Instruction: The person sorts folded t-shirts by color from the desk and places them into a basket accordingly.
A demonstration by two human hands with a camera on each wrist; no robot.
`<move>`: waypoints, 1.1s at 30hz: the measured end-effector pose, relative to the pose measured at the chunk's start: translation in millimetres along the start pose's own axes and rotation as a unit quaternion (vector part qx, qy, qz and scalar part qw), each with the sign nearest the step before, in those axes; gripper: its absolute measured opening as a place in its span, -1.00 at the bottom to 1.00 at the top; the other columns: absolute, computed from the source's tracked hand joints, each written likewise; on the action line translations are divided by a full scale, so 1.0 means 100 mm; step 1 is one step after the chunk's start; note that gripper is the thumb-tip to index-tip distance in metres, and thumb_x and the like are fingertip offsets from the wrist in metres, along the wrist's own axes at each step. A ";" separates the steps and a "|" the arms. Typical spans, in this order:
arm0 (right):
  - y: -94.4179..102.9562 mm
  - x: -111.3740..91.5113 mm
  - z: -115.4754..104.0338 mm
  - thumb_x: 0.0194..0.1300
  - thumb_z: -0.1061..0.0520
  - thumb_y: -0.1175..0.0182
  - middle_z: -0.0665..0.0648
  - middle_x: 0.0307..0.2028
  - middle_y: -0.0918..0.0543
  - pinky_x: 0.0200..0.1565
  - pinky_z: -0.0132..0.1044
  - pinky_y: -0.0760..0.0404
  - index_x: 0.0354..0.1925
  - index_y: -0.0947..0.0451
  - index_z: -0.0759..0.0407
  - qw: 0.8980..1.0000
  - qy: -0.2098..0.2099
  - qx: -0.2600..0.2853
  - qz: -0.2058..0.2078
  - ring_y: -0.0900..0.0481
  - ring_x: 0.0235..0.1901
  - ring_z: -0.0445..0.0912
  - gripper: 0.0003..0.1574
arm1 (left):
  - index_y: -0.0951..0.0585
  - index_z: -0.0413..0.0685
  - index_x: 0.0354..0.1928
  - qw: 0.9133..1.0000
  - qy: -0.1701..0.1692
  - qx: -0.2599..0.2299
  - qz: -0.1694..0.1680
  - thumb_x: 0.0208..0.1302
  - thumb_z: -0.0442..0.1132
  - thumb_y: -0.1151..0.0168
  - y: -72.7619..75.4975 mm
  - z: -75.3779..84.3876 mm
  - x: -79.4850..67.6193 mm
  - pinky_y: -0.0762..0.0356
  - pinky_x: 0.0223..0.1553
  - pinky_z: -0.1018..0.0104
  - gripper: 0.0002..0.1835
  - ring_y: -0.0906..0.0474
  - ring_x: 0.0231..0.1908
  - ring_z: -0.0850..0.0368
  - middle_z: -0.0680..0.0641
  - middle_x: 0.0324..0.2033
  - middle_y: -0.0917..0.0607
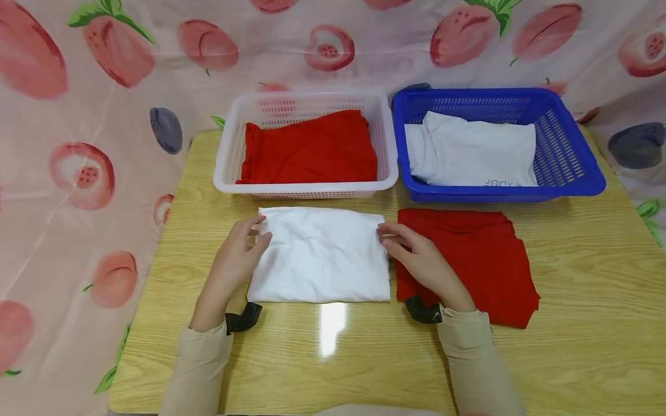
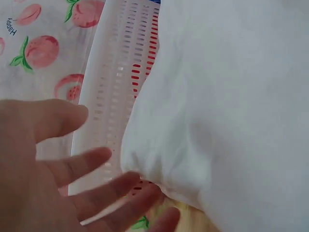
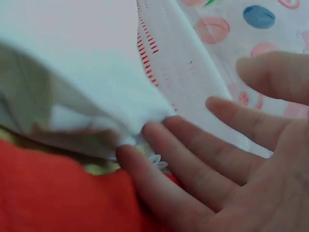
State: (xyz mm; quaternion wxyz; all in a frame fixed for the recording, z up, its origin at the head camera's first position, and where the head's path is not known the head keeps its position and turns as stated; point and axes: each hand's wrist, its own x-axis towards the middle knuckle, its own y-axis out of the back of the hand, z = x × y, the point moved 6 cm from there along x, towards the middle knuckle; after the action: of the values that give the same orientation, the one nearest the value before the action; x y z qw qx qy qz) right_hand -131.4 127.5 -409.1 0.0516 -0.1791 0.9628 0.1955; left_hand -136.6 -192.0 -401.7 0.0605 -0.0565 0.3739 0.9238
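Note:
A folded white cloth (image 1: 322, 254), probably a garment, lies flat on the table between both hands. At its upper left corner is my left hand (image 1: 236, 251), fingers spread and thumb apart; in the left wrist view the fingertips (image 2: 130, 179) reach the cloth's edge. My right hand (image 1: 418, 257) is at the upper right corner, its fingers extended, with fingertips (image 3: 154, 129) right at the white edge in the right wrist view. Under the right forearm and beside the white cloth lies a folded red cloth (image 1: 484, 260).
Behind the white cloth stands a white plastic basket (image 1: 307, 188) with folded red cloth (image 1: 312, 150) inside. To its right a blue basket (image 1: 499, 193) holds folded white cloth (image 1: 478, 150) with dark lettering. A fruit-print sheet (image 1: 260, 63) hangs behind the wooden table (image 1: 374, 358).

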 end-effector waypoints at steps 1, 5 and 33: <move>-0.01 0.00 0.01 0.28 -0.07 -0.03 0.01 0.08 -0.43 0.00 -0.22 -0.44 0.16 -0.32 -0.01 1.000 -0.001 -0.002 0.000 -0.42 0.03 -0.12 -0.50 | -0.25 0.06 0.25 1.000 0.011 0.000 0.001 0.23 0.17 0.05 0.00 -0.03 -0.01 -0.36 -0.05 0.03 -0.39 -0.35 0.04 0.01 -0.06 0.14 -0.31; -0.06 -0.01 0.06 0.28 -0.12 -0.01 0.01 0.13 -0.39 0.07 -0.16 -0.36 0.19 -0.29 -0.02 1.000 -0.012 -0.008 0.001 -0.36 0.09 -0.10 -0.45 | -0.13 0.02 0.32 0.998 0.053 -0.005 -0.022 0.24 0.16 0.05 -0.03 -0.14 -0.03 -0.36 -0.06 -0.02 -0.32 -0.37 0.02 -0.06 -0.10 0.12 -0.33; -0.35 0.02 0.20 0.37 0.03 0.09 0.16 0.24 -0.16 0.09 -0.16 -0.32 0.35 0.08 0.19 0.908 -0.071 0.408 -0.064 -0.22 0.16 -0.02 -0.30 | 0.09 0.24 0.37 0.932 0.037 -0.349 -0.091 0.27 -0.04 -0.04 -0.41 -0.23 -0.03 -0.08 0.17 0.06 -0.27 -0.08 0.23 0.09 -0.02 0.30 -0.09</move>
State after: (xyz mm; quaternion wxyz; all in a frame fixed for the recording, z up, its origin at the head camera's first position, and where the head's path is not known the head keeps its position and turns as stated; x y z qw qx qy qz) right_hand -120.2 104.4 -440.8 0.2008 -0.1893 0.9389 -0.2056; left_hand -125.7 -179.4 -445.4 0.1072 -0.1419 0.0232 0.9838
